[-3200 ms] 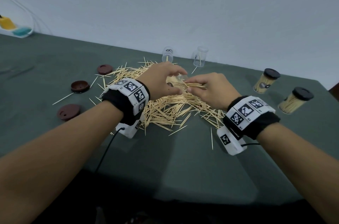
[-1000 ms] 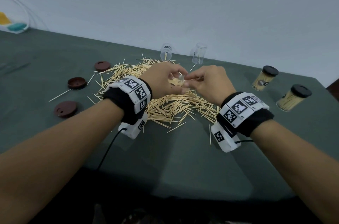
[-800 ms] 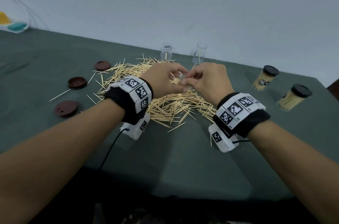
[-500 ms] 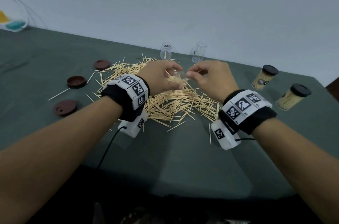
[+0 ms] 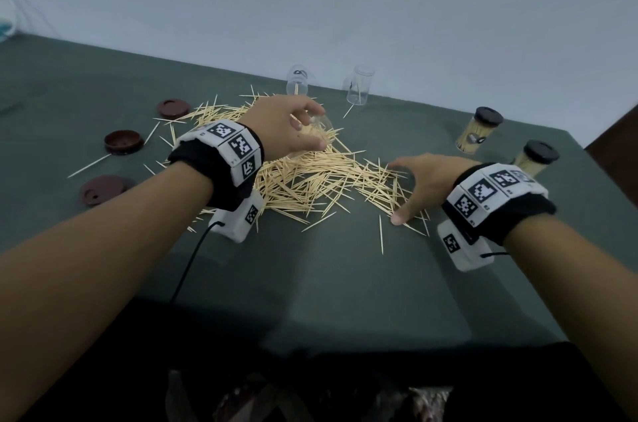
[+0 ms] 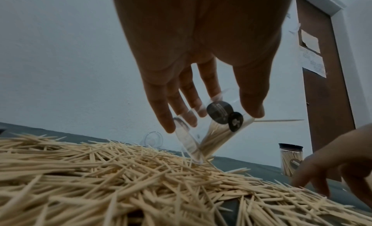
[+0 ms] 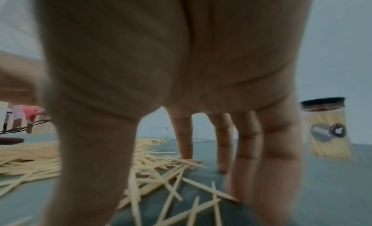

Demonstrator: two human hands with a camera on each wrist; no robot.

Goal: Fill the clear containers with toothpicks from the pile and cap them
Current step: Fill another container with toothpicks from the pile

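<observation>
Left hand (image 5: 286, 124) grasps the small clear plastic cylinder container (image 6: 209, 134), part-filled, tilted above the pale wooden toothpick pile (image 5: 310, 176) on the green surface (image 5: 310, 283), while right hand (image 5: 419, 185), fingers spread, presses the pile edge; sticks likely light, stiff, slippery—best pinched mid-length in bunches.

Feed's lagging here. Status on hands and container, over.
Left hand grips part-filled clear container, tilted. Right hand open, fingertips on toothpick pile. Nothing in the way.
</observation>
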